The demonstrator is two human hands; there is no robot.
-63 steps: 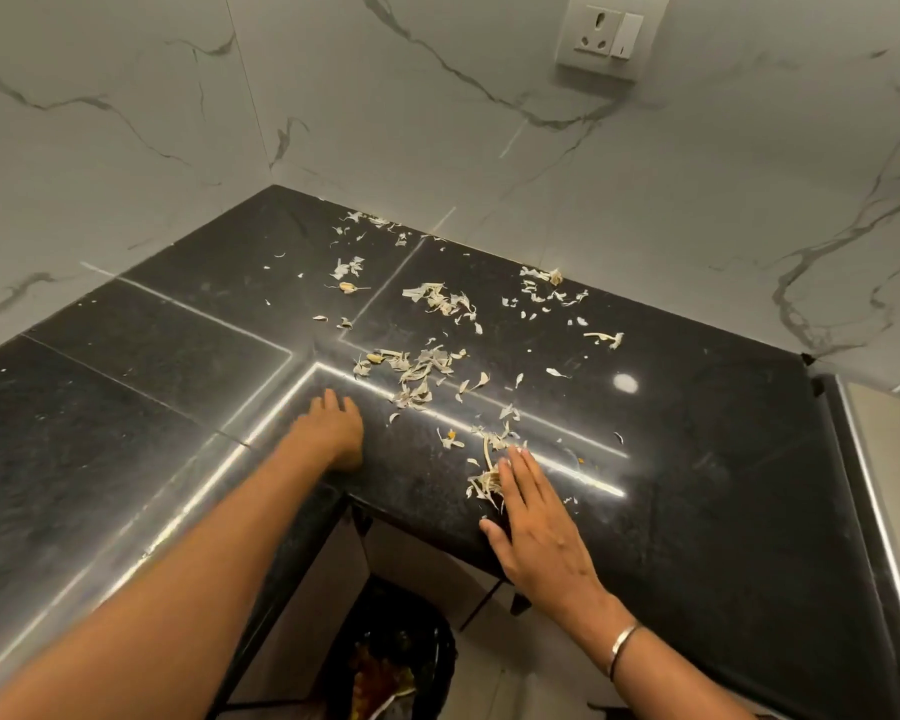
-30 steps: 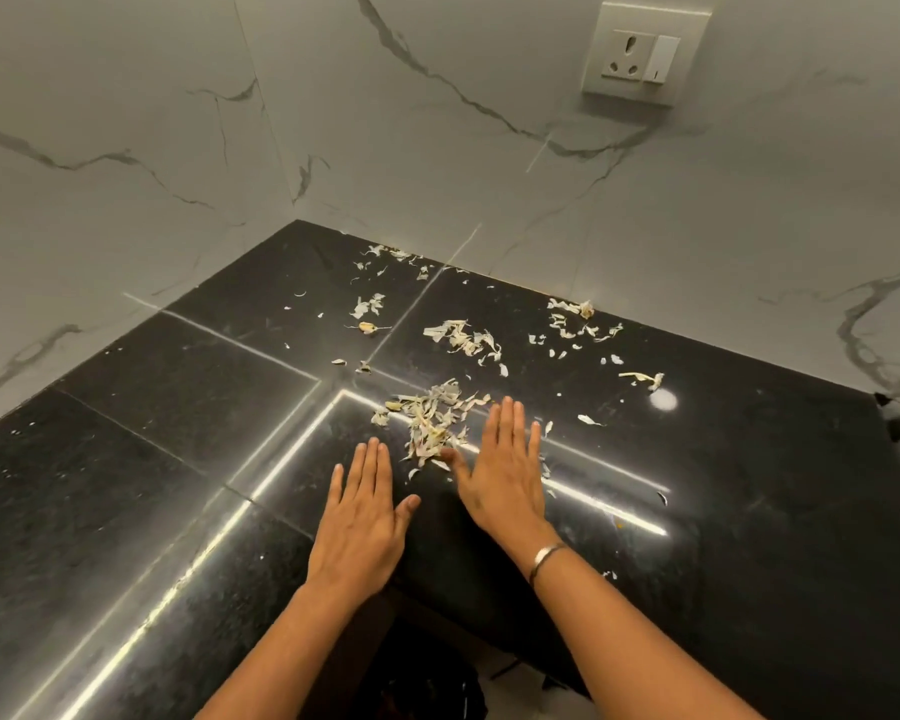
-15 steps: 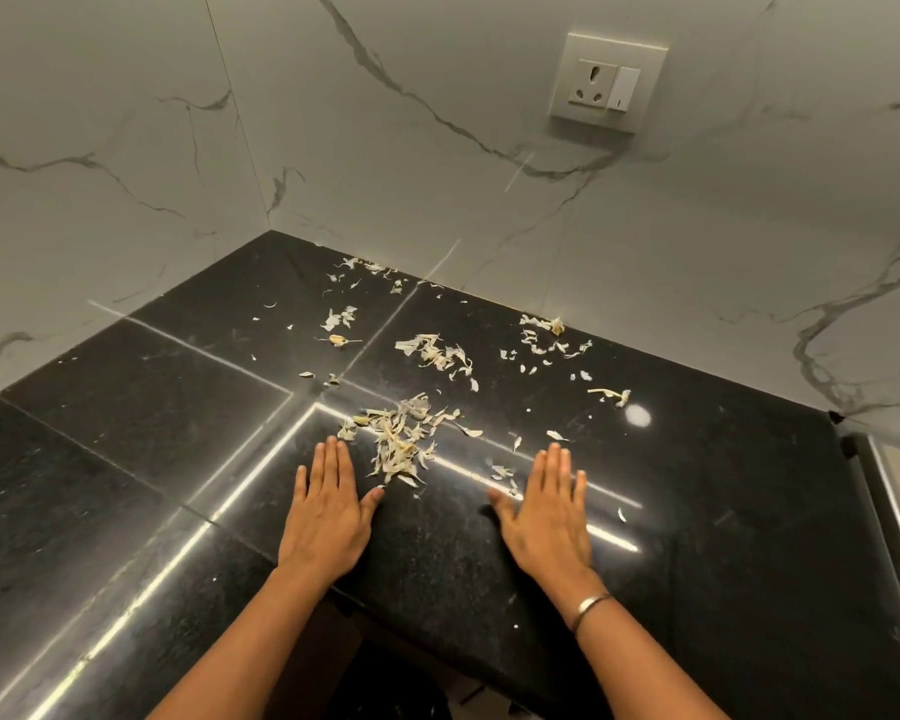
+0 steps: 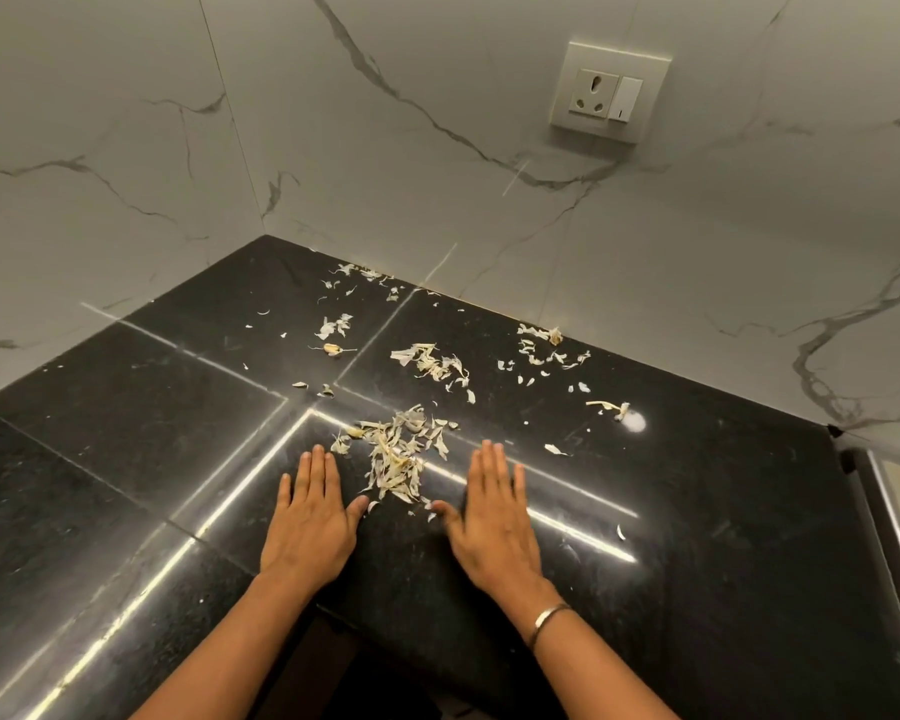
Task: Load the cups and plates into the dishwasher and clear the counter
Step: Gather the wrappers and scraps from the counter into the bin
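My left hand (image 4: 310, 517) lies palm down on the black worktop (image 4: 126, 433) near its front edge, fingers straight and close together, thumb angled out to the right. It holds nothing.

Just right of that thumb, between my two hands, sits the main heap of pale peel scraps (image 4: 393, 454), lying across a bright reflected light line on the worktop. My left thumb tip is just beside the lower edge of the heap; whether it touches a scrap cannot be determined.

My right hand (image 4: 494, 519) lies palm down to the right of the heap, fingers extended and together, thumb pointed left toward the scraps. It holds nothing. A thin metal bangle (image 4: 549, 618) circles the right wrist.

Further scraps are scattered toward the back edge of the worktop: a smaller cluster (image 4: 435, 366) behind the main heap, loose bits near the back corner (image 4: 365, 275), and more along the back edge to the right (image 4: 546, 345).

A wall socket with switch (image 4: 609, 93) is mounted on the marble wall (image 4: 437, 200) above the right side.

No cups or plates appear in view.
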